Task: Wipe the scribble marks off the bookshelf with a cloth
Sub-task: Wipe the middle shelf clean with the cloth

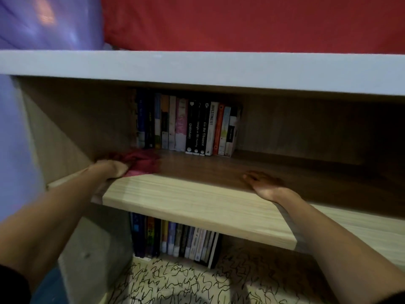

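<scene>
At the left middle of the frame, the left hand (111, 168) has its grip closed on a bunched dark red cloth (142, 162). The cloth is pressed onto the middle shelf (197, 200) of the bookshelf (197, 64), in the corner beside the left side panel (65, 128). No marks show on the part of this board that is in view, though its back is in shadow, so this level looks nearly finished.

In the centre, a row of books (188, 126) stands at the back, just behind the cloth. The board in front of them and to their right is open for a sideways stroke, and the top board hangs low overhead.

At the bottom centre, dense black scribble marks (175, 279) cover the lower shelf (122, 288) in front of a second row of books (175, 240). I judge this to be most of the work left. The middle shelf's front edge overhangs it, so the cloth has to go in underneath.

At the right, the right hand (263, 183) lies flat near the front edge of the middle shelf, well apart from the cloth. Its grip is open and holds nothing.
</scene>
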